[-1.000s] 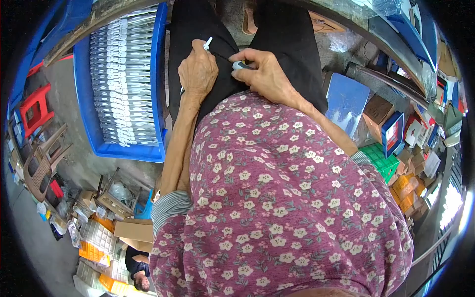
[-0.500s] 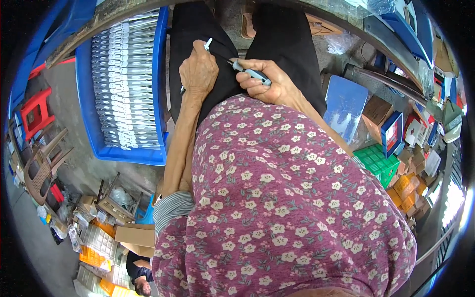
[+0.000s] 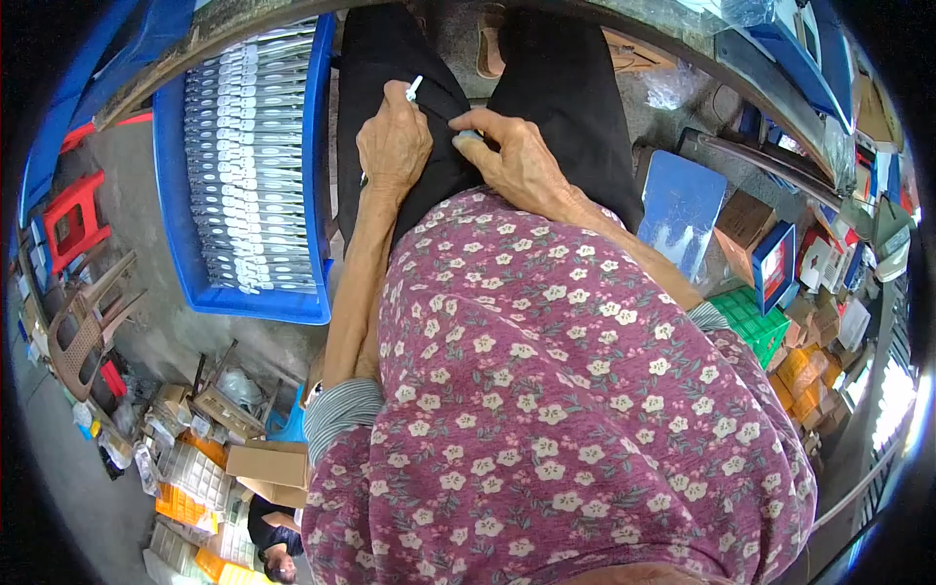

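My left hand (image 3: 395, 146) is closed over my lap, gripping a slim stick with a white end (image 3: 414, 89). That end pokes out past the fingertips, while the rest is mostly covered by the hand. A short way to its right, my right hand (image 3: 517, 161) is bent in a pinch. Between its thumb and fingers shows a bit of a grey-blue handled tool (image 3: 469, 136), the remainder being hidden. The two hands are apart. On the left stands a blue tray (image 3: 174, 195) filled with rows of slim grey pieces with white parts (image 3: 255, 156).
The worn edge of a bench (image 3: 156, 73) curves across the top. Right of my legs is a blue stool top (image 3: 682, 200), with a green crate (image 3: 751, 327) and cartons behind. A red stool (image 3: 73, 222) and a brown chair (image 3: 83, 331) stand left. Another person (image 3: 275, 531) is at lower left.
My right hand has turned over, its back now facing up and covering most of the tool that showed before. The left hand has hardly moved.
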Motion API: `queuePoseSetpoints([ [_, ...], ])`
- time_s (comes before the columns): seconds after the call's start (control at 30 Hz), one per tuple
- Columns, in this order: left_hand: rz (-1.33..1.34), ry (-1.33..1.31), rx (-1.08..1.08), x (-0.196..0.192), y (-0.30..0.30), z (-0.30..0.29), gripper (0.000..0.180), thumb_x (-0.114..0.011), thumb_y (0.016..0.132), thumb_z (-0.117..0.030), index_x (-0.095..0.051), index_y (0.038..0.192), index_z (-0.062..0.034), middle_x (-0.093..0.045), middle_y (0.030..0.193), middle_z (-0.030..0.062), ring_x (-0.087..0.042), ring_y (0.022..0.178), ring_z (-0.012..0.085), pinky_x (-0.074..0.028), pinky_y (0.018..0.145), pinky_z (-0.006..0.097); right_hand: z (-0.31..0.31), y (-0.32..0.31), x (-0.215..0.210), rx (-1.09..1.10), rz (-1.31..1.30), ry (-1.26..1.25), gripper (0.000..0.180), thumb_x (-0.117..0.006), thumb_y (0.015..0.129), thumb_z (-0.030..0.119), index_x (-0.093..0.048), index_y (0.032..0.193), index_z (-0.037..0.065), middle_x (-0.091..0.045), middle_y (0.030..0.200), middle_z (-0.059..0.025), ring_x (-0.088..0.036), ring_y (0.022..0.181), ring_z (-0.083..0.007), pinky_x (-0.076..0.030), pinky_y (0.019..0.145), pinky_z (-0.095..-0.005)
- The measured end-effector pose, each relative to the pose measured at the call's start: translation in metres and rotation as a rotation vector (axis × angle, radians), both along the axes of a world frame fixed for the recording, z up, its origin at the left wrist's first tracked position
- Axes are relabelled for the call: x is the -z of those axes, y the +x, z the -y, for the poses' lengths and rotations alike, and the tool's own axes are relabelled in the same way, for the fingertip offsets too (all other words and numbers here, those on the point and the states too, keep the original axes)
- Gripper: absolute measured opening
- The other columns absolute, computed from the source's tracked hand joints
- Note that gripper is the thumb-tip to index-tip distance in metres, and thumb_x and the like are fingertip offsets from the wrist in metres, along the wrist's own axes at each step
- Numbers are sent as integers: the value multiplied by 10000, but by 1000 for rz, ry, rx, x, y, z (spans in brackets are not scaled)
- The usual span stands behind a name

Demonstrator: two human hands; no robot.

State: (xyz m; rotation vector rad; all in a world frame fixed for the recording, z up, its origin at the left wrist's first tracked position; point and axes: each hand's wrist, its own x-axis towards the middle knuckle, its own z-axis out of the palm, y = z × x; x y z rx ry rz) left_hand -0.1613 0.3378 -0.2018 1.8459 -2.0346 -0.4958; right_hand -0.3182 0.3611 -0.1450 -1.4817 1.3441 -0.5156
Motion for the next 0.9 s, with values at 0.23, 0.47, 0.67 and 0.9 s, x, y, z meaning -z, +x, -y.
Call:
queuePoseSetpoints([
  [0.23,-7,34,-8,3,1,1,158,-484,810,-94,-434,929,-4,-606,720,231,-602,613,391,-480,524,463,8,1,-1,319,371,539,269,-574,808,131,-577,1017,-38,-530,601,-77,-468,471,-103,-361,389,-238],
  [0.47,41,36,-7,2,-2,4,158,-487,802,-103,-440,916,-3,-611,743,225,-603,637,394,-483,552,461,15,-10,4,520,823,1018,193,-577,828,112,-548,1002,33,-509,666,-76,-424,447,-75,-254,323,-177],
  [0.67,7,74,-34,-1,3,2,169,-478,820,-119,-426,936,-7,-606,752,235,-600,659,401,-484,568,461,9,-6,1,222,467,541,285,-556,840,133,-533,1083,-14,-489,616,-33,-416,456,-66,-274,352,-207],
  [0.9,-38,110,-43,-1,9,8,130,-454,837,-117,-432,898,-4,-598,688,230,-593,643,410,-466,565,483,5,-6,-8,125,360,395,314,-550,840,156,-554,1096,-25,-481,596,-17,-426,476,-66,-329,414,-209],
])
